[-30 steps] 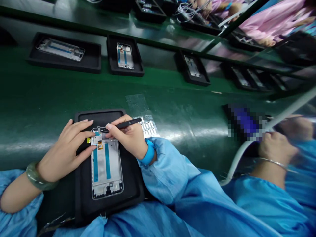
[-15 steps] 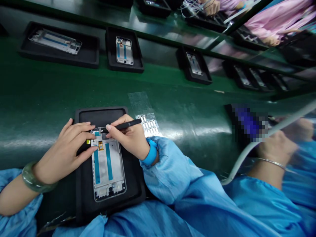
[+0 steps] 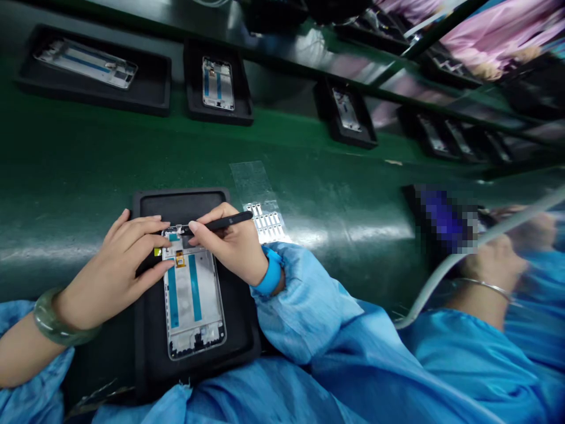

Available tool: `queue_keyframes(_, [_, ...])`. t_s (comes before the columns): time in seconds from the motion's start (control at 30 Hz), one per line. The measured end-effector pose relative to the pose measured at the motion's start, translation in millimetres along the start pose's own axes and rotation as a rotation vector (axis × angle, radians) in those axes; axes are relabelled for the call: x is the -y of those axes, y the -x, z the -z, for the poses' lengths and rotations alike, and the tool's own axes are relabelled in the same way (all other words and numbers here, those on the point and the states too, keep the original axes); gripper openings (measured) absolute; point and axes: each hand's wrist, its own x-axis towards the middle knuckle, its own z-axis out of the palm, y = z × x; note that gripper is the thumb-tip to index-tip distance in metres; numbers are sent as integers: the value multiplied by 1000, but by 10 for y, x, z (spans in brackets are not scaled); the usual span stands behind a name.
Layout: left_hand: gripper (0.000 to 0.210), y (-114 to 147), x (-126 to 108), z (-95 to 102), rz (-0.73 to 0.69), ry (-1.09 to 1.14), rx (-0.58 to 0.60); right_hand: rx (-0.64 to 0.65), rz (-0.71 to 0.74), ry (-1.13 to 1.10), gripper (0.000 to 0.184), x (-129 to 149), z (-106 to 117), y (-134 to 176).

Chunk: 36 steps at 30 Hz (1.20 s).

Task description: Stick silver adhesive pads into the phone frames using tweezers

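A phone frame (image 3: 205, 288) with blue strips and an orange flex piece lies in a black tray (image 3: 143, 341). My left hand (image 3: 119, 265) rests at its upper left edge, fingers stretched out and slightly spread, fingertips and thumb touching the frame. Black tweezers (image 3: 227, 222) are pinched in my right hand (image 3: 233, 244). Their tip points at the top end of the frame, partly hidden by my fingers. Beside my right hand lies a clear sheet (image 3: 249, 179) carrying several small white-and-black stickers (image 3: 267, 221).
Behind, black trays (image 3: 95, 103) (image 3: 220, 116) (image 3: 353, 141) hold more phone frames. To the right, a co-worker's hand (image 3: 498, 262) is at a blurred device (image 3: 444, 218), near a pale curved tube (image 3: 424, 300). Pink sleeves (image 3: 489, 35) show at the upper right.
The trays at the upper left appear slightly farther left and higher. White wires and another person's hand at the top have left the view. My hands and the tweezers have hardly moved.
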Motion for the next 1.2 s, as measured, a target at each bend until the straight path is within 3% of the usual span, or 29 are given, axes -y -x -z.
queue_keyframes(0.3, [32,-8,-5,4,-39,-36,-9,12,34,52,17,-19,10,-2])
queue_keyframes(0.7, [36,-40,-140,31,-91,-240,0,66,100,172,17,4,10,-18])
queue_keyframes(0.8, [35,-48,-153,34,-72,-235,5,28,71,92,20,34,34,-58])
queue_keyframes(0.93, [33,-46,-133,16,-58,-205,8,-46,19,-175,25,69,85,-192])
queue_keyframes(1.03, [34,-40,-120,0,-49,-191,-10,23,29,-244,24,47,98,-299])
queue_keyframes(1.2, [39,-29,-118,-20,-34,-194,-16,148,83,-72,19,-14,85,-358])
